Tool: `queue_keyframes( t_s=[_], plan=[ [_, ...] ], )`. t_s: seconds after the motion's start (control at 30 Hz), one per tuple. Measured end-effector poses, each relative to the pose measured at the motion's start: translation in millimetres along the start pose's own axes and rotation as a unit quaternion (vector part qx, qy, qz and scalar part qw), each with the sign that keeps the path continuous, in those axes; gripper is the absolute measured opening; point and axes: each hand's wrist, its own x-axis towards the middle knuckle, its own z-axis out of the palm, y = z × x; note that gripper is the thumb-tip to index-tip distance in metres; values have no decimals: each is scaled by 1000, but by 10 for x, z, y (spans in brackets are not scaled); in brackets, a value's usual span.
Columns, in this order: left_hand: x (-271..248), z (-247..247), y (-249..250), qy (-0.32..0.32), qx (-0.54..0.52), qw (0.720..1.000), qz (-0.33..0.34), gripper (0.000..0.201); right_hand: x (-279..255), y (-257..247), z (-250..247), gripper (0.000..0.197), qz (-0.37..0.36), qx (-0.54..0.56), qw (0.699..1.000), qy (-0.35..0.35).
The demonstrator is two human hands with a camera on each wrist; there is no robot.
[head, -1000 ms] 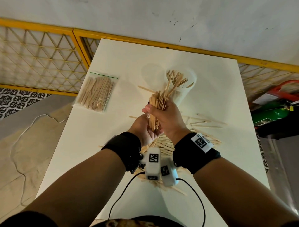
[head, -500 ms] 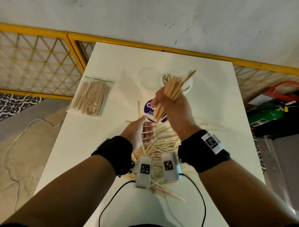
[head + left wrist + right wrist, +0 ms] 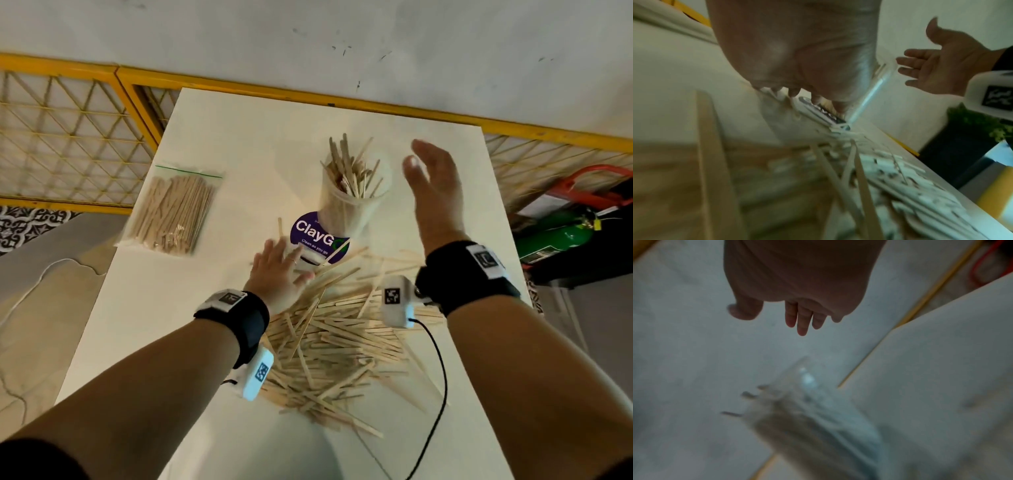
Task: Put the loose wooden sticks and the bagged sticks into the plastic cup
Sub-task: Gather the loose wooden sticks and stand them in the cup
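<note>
A clear plastic cup stands mid-table with several wooden sticks poking out of its mouth. My right hand hovers empty just right of the cup, its fingers straight. My left hand lies flat and spread at the far edge of the loose stick pile, close to the cup's base. The bagged sticks lie in a zip bag at the table's left edge. In the right wrist view the cup is blurred below the palm.
A round purple sticker is on the white table beside the cup. A black cable trails from the right wrist camera. Yellow lattice fencing runs behind and left; a green cylinder lies off to the right.
My right hand carried a bundle of sticks to the cup, let it go inside, and has drawn away to the right. My left hand dropped flat onto the pile's far edge.
</note>
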Motion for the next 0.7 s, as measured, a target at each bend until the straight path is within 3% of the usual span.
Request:
queue_keyframes(
  t_s=[0.1,0.17,0.23,0.43,0.53,0.6,0.7],
  plan=[
    [-102,171,47,-11,34,999,38,71,-151,613,-390,44,86,-179,980,3],
    [-203,263,67,-9,39,998,57,77,-295,1034,-519,53,179,-251,948,-80],
    [-330,338,108,-20,51,995,84,85,-435,1301,-476,65,220,-294,915,-166],
    [-634,464,219,-62,53,986,145,95,-933,1095,189,66,93,-370,858,-344],
    [-706,383,242,-93,30,984,149,93,-1126,887,279,54,1,-404,852,-332],
    [-748,313,185,-63,38,985,156,92,-1072,797,342,48,-96,-395,853,-327],
    [-836,222,43,-43,55,990,122,90,-872,832,493,52,-154,-407,813,-388]
  ],
)
